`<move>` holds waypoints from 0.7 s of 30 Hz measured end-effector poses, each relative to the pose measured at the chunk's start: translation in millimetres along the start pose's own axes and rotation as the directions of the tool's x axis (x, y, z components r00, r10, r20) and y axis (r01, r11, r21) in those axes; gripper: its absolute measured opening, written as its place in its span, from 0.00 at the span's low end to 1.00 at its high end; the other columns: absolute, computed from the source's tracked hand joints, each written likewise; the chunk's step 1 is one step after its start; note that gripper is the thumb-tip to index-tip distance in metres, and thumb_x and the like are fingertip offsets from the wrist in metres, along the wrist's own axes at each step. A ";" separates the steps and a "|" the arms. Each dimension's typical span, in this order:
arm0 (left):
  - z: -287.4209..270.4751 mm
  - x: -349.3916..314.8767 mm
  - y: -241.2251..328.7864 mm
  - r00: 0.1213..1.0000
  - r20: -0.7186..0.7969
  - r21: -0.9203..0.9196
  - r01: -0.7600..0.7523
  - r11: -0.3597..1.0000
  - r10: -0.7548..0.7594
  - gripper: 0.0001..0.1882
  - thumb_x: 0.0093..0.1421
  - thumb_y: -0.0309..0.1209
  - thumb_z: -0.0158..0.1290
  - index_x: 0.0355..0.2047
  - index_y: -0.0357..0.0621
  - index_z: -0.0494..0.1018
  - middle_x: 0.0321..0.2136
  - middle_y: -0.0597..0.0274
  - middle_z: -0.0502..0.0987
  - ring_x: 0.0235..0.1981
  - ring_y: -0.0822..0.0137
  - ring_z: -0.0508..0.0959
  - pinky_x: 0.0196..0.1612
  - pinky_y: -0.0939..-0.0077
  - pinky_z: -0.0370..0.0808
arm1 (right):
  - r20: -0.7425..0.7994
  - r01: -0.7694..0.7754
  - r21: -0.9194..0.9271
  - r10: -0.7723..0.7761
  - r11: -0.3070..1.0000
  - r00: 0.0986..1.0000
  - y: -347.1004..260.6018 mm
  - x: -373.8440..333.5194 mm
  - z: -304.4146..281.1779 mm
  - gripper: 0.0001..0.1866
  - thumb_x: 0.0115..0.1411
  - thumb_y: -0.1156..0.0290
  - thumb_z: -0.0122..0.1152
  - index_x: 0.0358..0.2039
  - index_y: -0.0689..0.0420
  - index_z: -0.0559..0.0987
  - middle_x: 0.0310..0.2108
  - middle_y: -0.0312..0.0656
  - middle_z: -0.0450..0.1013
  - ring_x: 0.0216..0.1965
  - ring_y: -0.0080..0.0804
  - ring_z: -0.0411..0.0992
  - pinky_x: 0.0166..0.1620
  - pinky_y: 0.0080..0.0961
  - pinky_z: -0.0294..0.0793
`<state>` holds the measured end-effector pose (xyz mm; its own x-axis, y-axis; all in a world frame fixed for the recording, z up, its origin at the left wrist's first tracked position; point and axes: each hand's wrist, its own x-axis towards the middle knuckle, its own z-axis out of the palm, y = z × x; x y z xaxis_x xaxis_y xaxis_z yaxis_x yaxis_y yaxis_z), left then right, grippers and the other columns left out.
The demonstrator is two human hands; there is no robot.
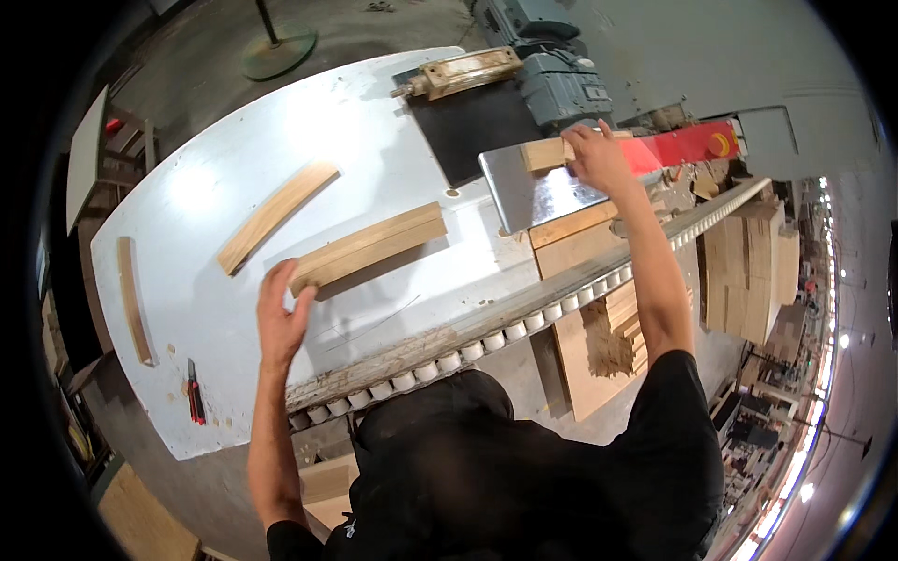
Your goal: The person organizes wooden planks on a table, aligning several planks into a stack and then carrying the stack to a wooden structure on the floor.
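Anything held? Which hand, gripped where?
Left hand is at the left end of the long pale-brown wooden bar; grip or mere touch, can't tell. Right hand is over the pale-brown wooden block on the shiny metal plate; grip likewise unclear.

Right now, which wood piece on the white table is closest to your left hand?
The thick bar: its left end is at the left hand. The curved strip and the thin strip farther left lie apart from that hand.
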<state>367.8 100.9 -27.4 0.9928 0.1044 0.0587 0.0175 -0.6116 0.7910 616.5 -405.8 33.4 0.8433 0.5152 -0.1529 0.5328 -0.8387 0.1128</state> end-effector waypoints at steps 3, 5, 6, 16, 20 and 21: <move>13.8 11.9 43.6 0.996 0.074 -0.097 -0.040 0.994 0.048 0.24 0.57 0.31 0.60 0.54 0.40 0.71 0.51 0.46 0.73 0.52 0.50 0.74 0.54 0.64 0.70 | -0.318 0.231 0.089 -0.192 0.969 0.928 -69.6 3.7 -1.2 0.27 0.46 0.73 0.67 0.48 0.58 0.71 0.49 0.44 0.69 0.55 0.43 0.68 0.64 0.48 0.59; 30.0 22.5 67.3 0.993 0.087 -0.151 -0.072 0.986 0.086 0.25 0.57 0.33 0.60 0.55 0.40 0.70 0.51 0.46 0.73 0.51 0.50 0.75 0.53 0.63 0.71 | -0.437 0.331 0.125 -0.247 0.935 0.865 -116.0 4.5 -2.1 0.26 0.45 0.75 0.67 0.46 0.60 0.70 0.48 0.44 0.68 0.53 0.43 0.68 0.63 0.45 0.62; 38.6 25.4 74.3 0.993 0.079 -0.189 -0.073 0.979 0.089 0.26 0.57 0.34 0.60 0.55 0.40 0.70 0.51 0.45 0.73 0.51 0.49 0.75 0.53 0.62 0.71 | -0.465 0.371 0.120 -0.278 0.921 0.840 -139.6 6.4 -6.6 0.26 0.44 0.76 0.67 0.46 0.60 0.69 0.47 0.44 0.68 0.51 0.44 0.68 0.62 0.47 0.63; 27.7 35.4 66.7 0.985 0.108 -0.379 0.168 0.910 -0.137 0.16 0.59 0.27 0.57 0.48 0.41 0.76 0.40 0.53 0.81 0.40 0.65 0.79 0.46 0.74 0.75 | -0.572 0.553 0.140 -0.388 0.822 0.722 -228.1 27.8 -7.0 0.26 0.50 0.70 0.68 0.50 0.55 0.71 0.44 0.39 0.71 0.44 0.37 0.70 0.52 0.37 0.66; -1.8 31.4 24.7 0.970 0.077 -0.436 0.241 0.867 -0.231 0.14 0.58 0.25 0.56 0.46 0.40 0.78 0.41 0.57 0.81 0.42 0.71 0.78 0.47 0.77 0.74 | -0.524 0.438 0.158 -0.301 0.885 0.797 -209.6 40.2 -5.5 0.21 0.48 0.66 0.70 0.44 0.52 0.76 0.39 0.36 0.74 0.42 0.34 0.72 0.49 0.36 0.67; -7.9 32.7 15.8 0.966 0.062 -0.434 0.252 0.865 -0.250 0.14 0.58 0.25 0.56 0.46 0.40 0.78 0.41 0.58 0.81 0.43 0.72 0.78 0.48 0.77 0.73 | -0.506 0.424 0.157 -0.296 0.892 0.810 -206.4 42.8 -5.2 0.20 0.49 0.67 0.69 0.43 0.52 0.76 0.39 0.36 0.75 0.42 0.35 0.72 0.49 0.36 0.67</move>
<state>399.6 100.8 -8.2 0.9621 0.2056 -0.1790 0.2139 -0.1620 0.9633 543.0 -209.7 8.7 0.5613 0.7549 0.3392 0.8216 -0.5576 -0.1187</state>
